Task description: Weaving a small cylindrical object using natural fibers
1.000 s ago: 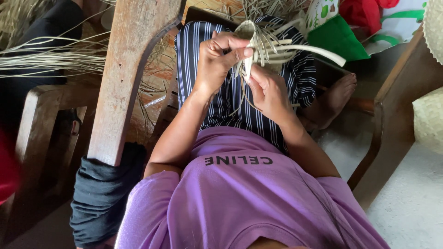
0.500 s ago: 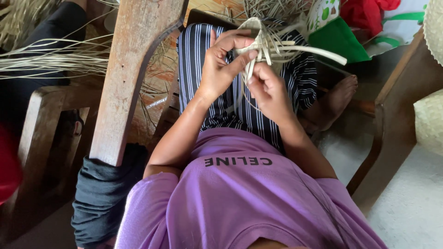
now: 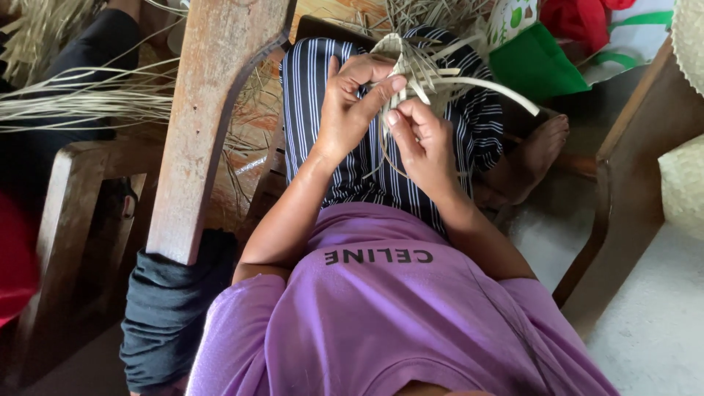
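1. Left hand point(image 3: 350, 110): fingers curled shut, thumb and forefinger pinching the small woven start point(image 3: 400, 70) of pale flat strips, held over the lap.
2. Right hand point(image 3: 424, 143): fingers bent, fingertips point(image 3: 394, 117) closed on strips just below the left hand's pinch; the two hands touch at the fingertips.
3. Woven start: sits above the striped trousers point(image 3: 323, 88), at about knee level, in both hands. Only a small tight knot of crossed strips shows; no wall, rim or finished shape is visible. Judged: early stage, most of the weaving left.
4. Loose strip ends point(image 3: 484, 86): several stick out unwoven, one long one arcing off to the right, others fanning upward; thin ends hang down between the hands. Judged: these are yet to be worked in.
5. Purple shirt point(image 3: 396, 315) fills the lower view; a bare foot point(image 3: 532, 158) rests on the floor to the right.
6. Wooden chair arm point(image 3: 213, 125) runs up the left side; a bundle of dry strips point(image 3: 81, 99) lies across beyond it, unused stock.
7. Green cloth point(image 3: 532, 66) and a red item top right; a wooden frame point(image 3: 631, 169) and a woven mat edge point(image 3: 686, 183) far right.
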